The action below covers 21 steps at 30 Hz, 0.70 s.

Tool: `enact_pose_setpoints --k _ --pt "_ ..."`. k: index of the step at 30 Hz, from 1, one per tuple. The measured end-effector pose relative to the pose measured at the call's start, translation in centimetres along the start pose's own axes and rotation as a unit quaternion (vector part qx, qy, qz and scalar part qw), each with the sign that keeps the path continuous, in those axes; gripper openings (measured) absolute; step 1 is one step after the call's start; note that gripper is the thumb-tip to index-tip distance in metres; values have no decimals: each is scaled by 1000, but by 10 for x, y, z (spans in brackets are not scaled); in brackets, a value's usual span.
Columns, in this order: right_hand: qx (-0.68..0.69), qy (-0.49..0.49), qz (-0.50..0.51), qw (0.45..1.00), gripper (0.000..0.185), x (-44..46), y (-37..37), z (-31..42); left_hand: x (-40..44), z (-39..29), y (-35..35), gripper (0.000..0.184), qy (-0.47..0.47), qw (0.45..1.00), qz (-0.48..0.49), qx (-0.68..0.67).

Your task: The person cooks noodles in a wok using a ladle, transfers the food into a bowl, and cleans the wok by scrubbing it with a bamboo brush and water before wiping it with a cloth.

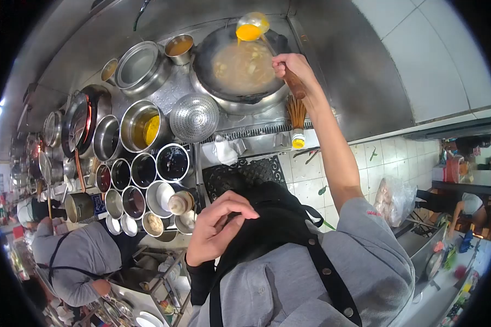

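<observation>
Orange liquid [249, 33] drips from ladle [261, 20] clenched by right hand [292, 66], best tilted slowly above wok [203, 64]; left hand [217, 228] half-curled, empty.

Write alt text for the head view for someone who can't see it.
The right hand grips a ladle of yellow-orange liquid over a steaming wok of cloudy broth. The left hand, loosely curled with nothing visible in it, is near a dark apron. A perforated strainer and many containers sit nearby.

Right hand [293, 70] holds ladle [261, 21] of yellow liquid [249, 33] over steaming wok [203, 59].
</observation>
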State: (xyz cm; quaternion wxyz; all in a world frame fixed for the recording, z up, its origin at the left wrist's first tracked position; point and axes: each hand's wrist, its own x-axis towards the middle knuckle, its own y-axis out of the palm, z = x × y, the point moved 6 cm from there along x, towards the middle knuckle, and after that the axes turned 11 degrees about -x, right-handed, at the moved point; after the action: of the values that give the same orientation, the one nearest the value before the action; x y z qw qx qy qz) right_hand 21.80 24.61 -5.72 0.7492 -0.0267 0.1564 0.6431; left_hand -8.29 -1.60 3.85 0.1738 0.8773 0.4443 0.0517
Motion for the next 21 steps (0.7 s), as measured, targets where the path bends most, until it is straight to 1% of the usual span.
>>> enact_pose_setpoints --k 3,4,8,11,13,14,15,16,18,19,20,21 --pt "-18 6 -27 999 22 -5 -15 -2 16 -5 -7 30 13 998 53 14" --pt "-28 12 -28 999 23 -15 -19 0 20 -7 -10 30 26 997 64 17" --pt "-78 50 -63 994 24 -65 -22 5 34 -7 -24 27 17 995 101 5" --pt "-116 58 -55 990 25 -97 -18 8 44 -12 -26 21 22 993 116 -28" --pt "-110 75 -63 989 12 -112 -17 2 54 -30 -24 17 30 991 116 -59" --pt "-103 88 -57 989 11 -119 -14 -1 60 -39 -24 15 65 988 121 -69" --pt "-95 102 -49 989 16 -122 -13 -4 67 -47 -25 12 100 984 124 -80" --pt "-41 118 -38 991 27 -120 -12 -11 73 -55 -25 10 133 979 126 -91" --pt "-3 136 -29 990 28 -117 -4 -16 82 -80 -15 7 182 974 114 -70" --pt "17 144 -24 989 29 -114 2 -19 87 -94 -8 9 206 971 109 -57" --pt "11 143 -26 989 19 -110 7 -18 91 -107 3 8 242 965 104 -10" --pt "16 133 -3 991 17 -104 12 -19 94 -119 15 7 275 955 101 36"
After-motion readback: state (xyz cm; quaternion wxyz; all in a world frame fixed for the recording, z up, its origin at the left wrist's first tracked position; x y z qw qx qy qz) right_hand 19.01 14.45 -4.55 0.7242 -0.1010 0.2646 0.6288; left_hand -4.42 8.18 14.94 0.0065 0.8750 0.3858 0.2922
